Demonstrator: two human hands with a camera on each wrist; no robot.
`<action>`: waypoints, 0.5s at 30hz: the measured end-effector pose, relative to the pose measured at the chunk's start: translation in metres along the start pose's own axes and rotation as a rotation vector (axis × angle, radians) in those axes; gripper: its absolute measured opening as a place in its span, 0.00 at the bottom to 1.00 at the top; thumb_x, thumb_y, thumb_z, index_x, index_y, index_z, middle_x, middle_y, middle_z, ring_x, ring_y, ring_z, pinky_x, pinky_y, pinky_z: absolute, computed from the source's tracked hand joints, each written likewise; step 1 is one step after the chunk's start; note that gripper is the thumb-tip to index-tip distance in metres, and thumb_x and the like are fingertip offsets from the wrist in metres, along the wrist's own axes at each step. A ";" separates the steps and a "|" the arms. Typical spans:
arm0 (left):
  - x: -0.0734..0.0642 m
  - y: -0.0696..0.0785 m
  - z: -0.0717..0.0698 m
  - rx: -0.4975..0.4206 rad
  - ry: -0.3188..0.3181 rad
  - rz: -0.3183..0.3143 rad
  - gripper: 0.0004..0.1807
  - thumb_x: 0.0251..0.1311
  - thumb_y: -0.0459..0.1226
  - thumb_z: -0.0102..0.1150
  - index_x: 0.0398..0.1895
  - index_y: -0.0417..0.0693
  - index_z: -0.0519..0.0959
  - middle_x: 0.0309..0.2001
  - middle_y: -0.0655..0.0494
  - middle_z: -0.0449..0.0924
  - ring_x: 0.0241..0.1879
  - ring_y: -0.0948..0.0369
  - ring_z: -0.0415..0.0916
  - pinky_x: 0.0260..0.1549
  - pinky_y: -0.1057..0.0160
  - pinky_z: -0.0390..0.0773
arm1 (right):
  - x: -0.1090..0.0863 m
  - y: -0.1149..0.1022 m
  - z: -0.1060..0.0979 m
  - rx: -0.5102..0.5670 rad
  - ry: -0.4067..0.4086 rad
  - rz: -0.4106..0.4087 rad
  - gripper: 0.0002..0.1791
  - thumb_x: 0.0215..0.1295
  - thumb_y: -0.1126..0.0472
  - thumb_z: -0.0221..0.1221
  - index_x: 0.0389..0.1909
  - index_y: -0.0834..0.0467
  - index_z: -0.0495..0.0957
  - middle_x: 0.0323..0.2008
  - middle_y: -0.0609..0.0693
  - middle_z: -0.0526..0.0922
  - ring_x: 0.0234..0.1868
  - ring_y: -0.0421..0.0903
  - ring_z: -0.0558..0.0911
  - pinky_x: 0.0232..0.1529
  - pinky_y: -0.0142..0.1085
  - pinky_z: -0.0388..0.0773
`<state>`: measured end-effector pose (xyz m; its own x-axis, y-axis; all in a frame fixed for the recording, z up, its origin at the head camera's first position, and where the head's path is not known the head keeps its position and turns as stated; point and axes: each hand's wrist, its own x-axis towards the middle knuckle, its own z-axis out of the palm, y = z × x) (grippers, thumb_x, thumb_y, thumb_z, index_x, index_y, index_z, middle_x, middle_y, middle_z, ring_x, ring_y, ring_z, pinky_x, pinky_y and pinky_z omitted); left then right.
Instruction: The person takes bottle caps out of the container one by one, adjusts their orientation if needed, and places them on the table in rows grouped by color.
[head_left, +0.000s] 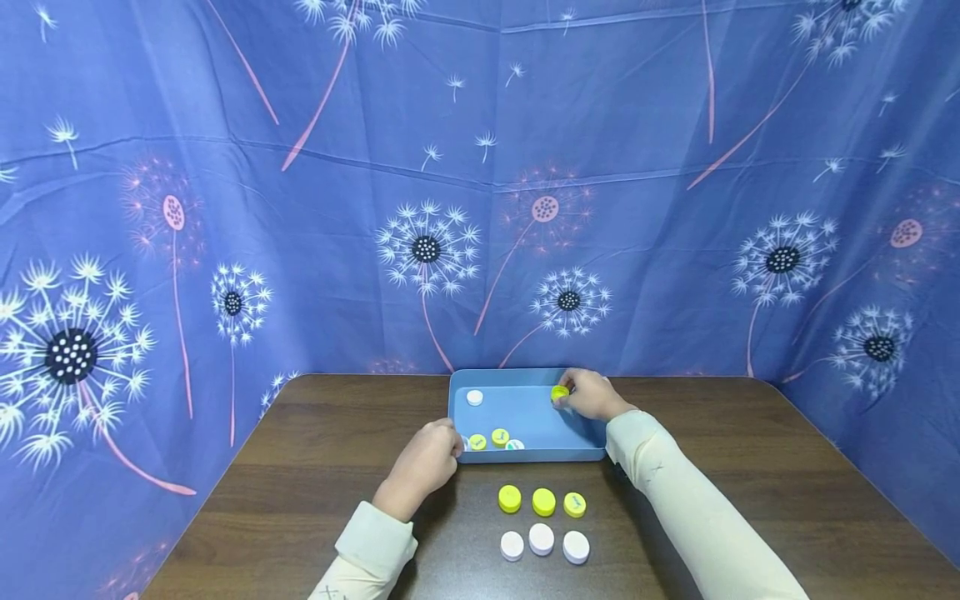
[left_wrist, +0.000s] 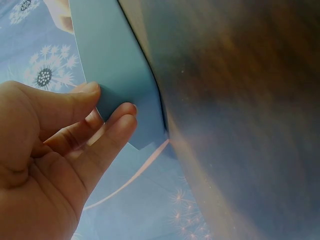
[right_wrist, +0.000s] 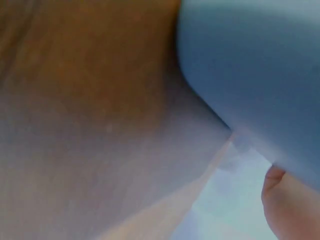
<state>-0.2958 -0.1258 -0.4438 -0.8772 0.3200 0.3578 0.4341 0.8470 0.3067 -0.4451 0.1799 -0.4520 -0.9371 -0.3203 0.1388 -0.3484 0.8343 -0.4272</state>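
A shallow blue tray (head_left: 525, 456) lies on the table, and my left hand (head_left: 427, 458) is at its near left corner. In the left wrist view the thumb and fingers of that hand pinch the tray's wall (left_wrist: 117, 55). My right hand (head_left: 592, 394) reaches over the tray's right side and pinches a yellow bottle cap (head_left: 559, 392) close above the tray floor. A white cap (head_left: 475, 397) lies at the tray's back left. Near its front wall are yellow caps (head_left: 500, 437) and white caps (head_left: 514, 445), partly hidden. The right wrist view shows mostly the tray's outer wall (right_wrist: 250, 75).
In front of the tray, a row of three yellow caps (head_left: 543, 502) lies on the brown wooden table (head_left: 300, 500). Closer to me is a row of three white caps (head_left: 542, 539). A blue dandelion-print cloth (head_left: 330, 275) hangs behind the table and along its sides.
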 end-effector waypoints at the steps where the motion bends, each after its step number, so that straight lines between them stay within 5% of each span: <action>1: 0.000 0.000 0.000 0.003 0.000 0.001 0.20 0.48 0.17 0.53 0.10 0.48 0.71 0.24 0.60 0.62 0.25 0.64 0.59 0.22 0.68 0.61 | -0.001 0.000 -0.002 0.034 0.004 -0.004 0.15 0.60 0.57 0.67 0.44 0.60 0.79 0.37 0.50 0.82 0.39 0.48 0.78 0.45 0.48 0.72; 7: 0.000 0.001 -0.001 -0.006 0.008 0.019 0.23 0.48 0.17 0.52 0.09 0.51 0.64 0.23 0.60 0.59 0.25 0.65 0.57 0.21 0.69 0.58 | -0.010 -0.005 -0.016 0.129 0.024 -0.074 0.25 0.70 0.58 0.58 0.64 0.65 0.71 0.41 0.54 0.74 0.40 0.49 0.72 0.40 0.43 0.71; 15: -0.001 -0.002 0.002 -0.010 0.023 0.045 0.25 0.44 0.16 0.49 0.09 0.53 0.57 0.23 0.61 0.55 0.24 0.65 0.53 0.21 0.69 0.52 | -0.031 -0.013 -0.033 0.249 0.080 -0.121 0.16 0.69 0.61 0.60 0.56 0.59 0.76 0.40 0.52 0.75 0.40 0.48 0.73 0.39 0.41 0.71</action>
<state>-0.2959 -0.1271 -0.4465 -0.8516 0.3480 0.3919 0.4756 0.8275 0.2985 -0.4127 0.1937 -0.4211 -0.8913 -0.3658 0.2678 -0.4509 0.6536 -0.6079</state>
